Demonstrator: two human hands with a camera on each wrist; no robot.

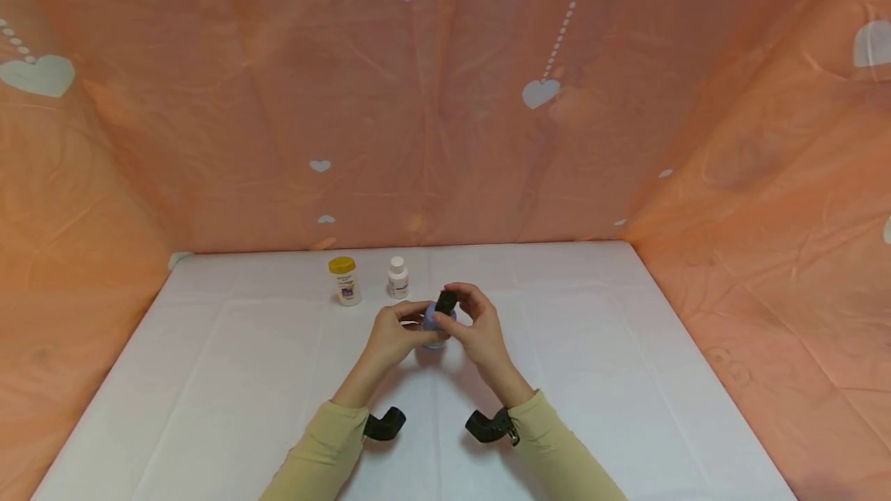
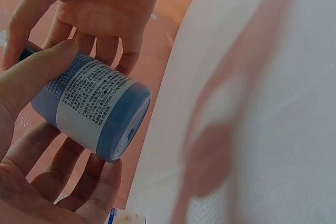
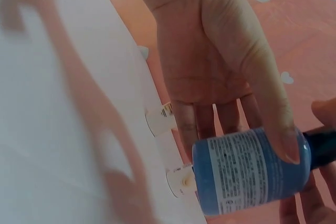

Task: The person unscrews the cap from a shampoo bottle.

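Observation:
Between both hands, a blue bottle (image 2: 50, 106) with a pale printed label is held tilted above the white table. The left hand (image 1: 392, 336) grips the bottle's body, its thumb across the blue side and its fingers around the other side. At the upper end, the right hand (image 1: 485, 332) pinches the bottle's black cap (image 1: 446, 301) between thumb and fingers. The cap (image 3: 321, 148) appears on the bottle's neck in the right wrist view. The bottle's base faces the camera in the left wrist view, and fingers partly cover the cap there.
A white bottle with a yellow lid (image 1: 346, 288) stands on the table (image 1: 230, 362) behind the hands, to the left. Beside it is a smaller white bottle (image 1: 398, 284) with a white cap. An orange cloth (image 1: 480, 168) with white hearts encloses the table's back and sides.

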